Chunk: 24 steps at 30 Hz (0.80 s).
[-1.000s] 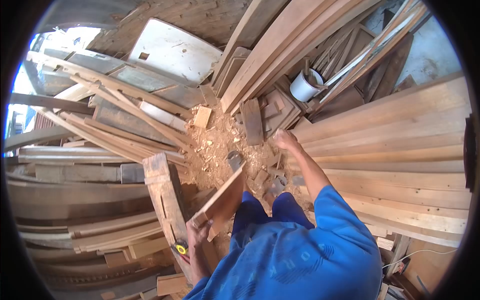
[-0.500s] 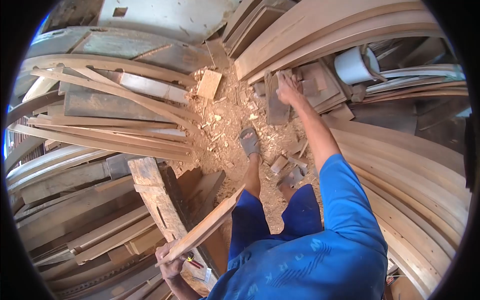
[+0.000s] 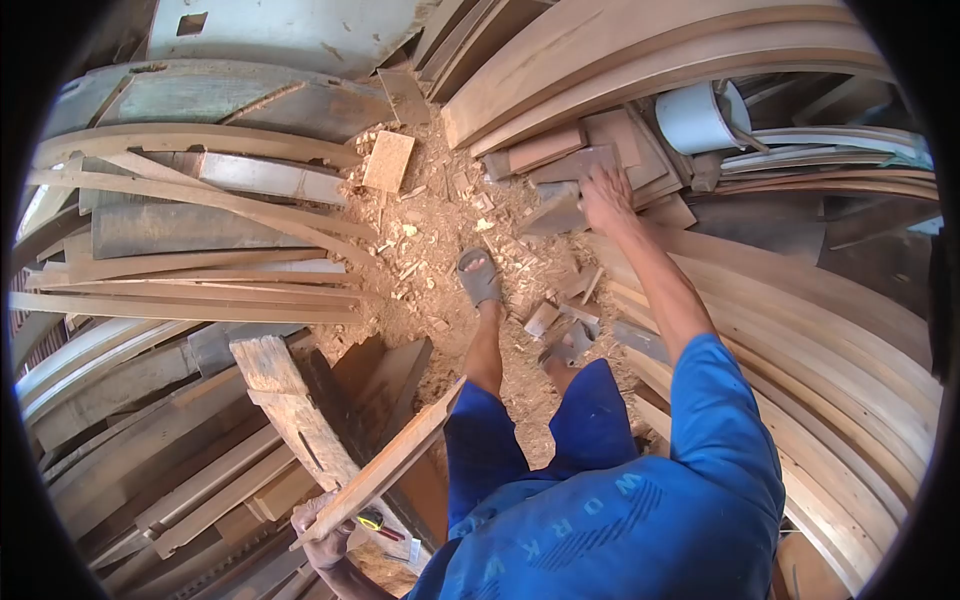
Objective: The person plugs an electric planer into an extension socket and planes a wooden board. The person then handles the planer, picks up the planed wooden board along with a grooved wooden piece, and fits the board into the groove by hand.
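My left hand (image 3: pixel 325 530), at the lower left, is closed around one end of a long wooden strip (image 3: pixel 385 465). The strip slants up and right, its far end near my left thigh. At the upper right, my right hand (image 3: pixel 608 200) reaches onto a pile of short boards, its fingers stretched over a dark board (image 3: pixel 575 167). A reddish-brown board (image 3: pixel 546 148) lies just beyond it. Beside the hand, toward the left, a greyish board (image 3: pixel 553 215) rests aslant over the shavings. The underside of my right hand is hidden.
Wood shavings (image 3: pixel 430 240) cover the floor around my sandalled feet. Long planks (image 3: pixel 800 290) are stacked along the right, and strips (image 3: pixel 200 300) along the left. A weathered beam (image 3: pixel 290 400) stands near my left hand, with a yellow-and-black tool (image 3: pixel 371 520) beside it. A white bucket (image 3: pixel 700 118) lies upper right.
My right hand has moved right and slightly nearer, off the greyish board, which now lies aslant. The reddish-brown board is now exposed. My left hand still holds the strip.
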### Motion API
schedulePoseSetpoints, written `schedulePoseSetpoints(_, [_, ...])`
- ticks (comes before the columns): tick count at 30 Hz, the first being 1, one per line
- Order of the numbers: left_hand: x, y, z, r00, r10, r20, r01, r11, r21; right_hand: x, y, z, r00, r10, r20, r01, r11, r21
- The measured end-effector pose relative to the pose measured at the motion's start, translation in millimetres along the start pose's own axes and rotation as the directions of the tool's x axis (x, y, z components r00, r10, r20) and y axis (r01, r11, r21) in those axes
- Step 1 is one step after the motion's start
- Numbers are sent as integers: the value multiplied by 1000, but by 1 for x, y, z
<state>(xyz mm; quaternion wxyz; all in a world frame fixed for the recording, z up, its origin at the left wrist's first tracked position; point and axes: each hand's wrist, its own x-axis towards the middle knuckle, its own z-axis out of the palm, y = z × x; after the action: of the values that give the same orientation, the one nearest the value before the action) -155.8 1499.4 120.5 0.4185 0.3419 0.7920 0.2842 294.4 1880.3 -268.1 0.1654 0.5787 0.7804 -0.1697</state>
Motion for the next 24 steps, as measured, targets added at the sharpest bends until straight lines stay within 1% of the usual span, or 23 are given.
schedulePoseSetpoints(2, [3, 1, -1, 1000, -25, 16, 25, 1000, -7, -24, 28, -12, 966, 69, 250, -111, 981, 158])
schedulePoseSetpoints(5, [6, 0, 5, 998, -47, -39, 44, 994, -96, -40, 77, 6, 935, 331, 130, -351, 918, 187])
schedulePoseSetpoints(8, [11, -1, 0, 1000, -9, 19, 10, 998, -55, -28, 96, -5, 864, 494, -96, -500, 864, -59])
schedulePoseSetpoints(9, [13, 3, 4, 1000, 2, -8, -2, 999, -45, -19, 95, -6, 885, 455, -102, -451, 891, 57])
schedulePoseSetpoints(11, [15, 9, 9, 998, 30, -46, -31, 999, -9, 4, 77, -8, 916, 381, -128, -334, 898, 287])
schedulePoseSetpoints(14, [11, 2, 1, 994, 92, -57, -88, 993, 78, 57, 46, -6, 910, 389, 144, -408, 776, 480])
schedulePoseSetpoints(16, [10, 0, -3, 992, 118, -53, -111, 987, 114, 83, 36, 11, 883, 457, 106, -442, 735, 513])
schedulePoseSetpoints(17, [3, -6, -6, 989, 135, -68, -120, 975, 189, 94, 29, 22, 867, 488, 97, -460, 713, 528])
schedulePoseSetpoints(19, [-8, -15, -11, 981, 168, -99, -126, 934, 335, 116, 29, 45, 886, 455, 94, -436, 746, 503])
schedulePoseSetpoints(20, [-10, -15, -18, 987, 152, -59, -120, 919, 375, 126, 31, 57, 900, 426, 97, -416, 769, 486])
schedulePoseSetpoints(21, [-4, -8, -13, 987, 157, -21, -139, 921, 364, 136, 32, 69, 912, 398, 99, -395, 790, 468])
schedulePoseSetpoints(23, [9, 5, -3, 984, 167, 55, -176, 924, 339, 153, 35, 93, 854, 512, 95, -480, 703, 524])
schedulePoseSetpoints(24, [9, 2, -2, 984, 174, 39, -178, 945, 274, 155, 35, 103, 815, 571, 96, -523, 654, 546])
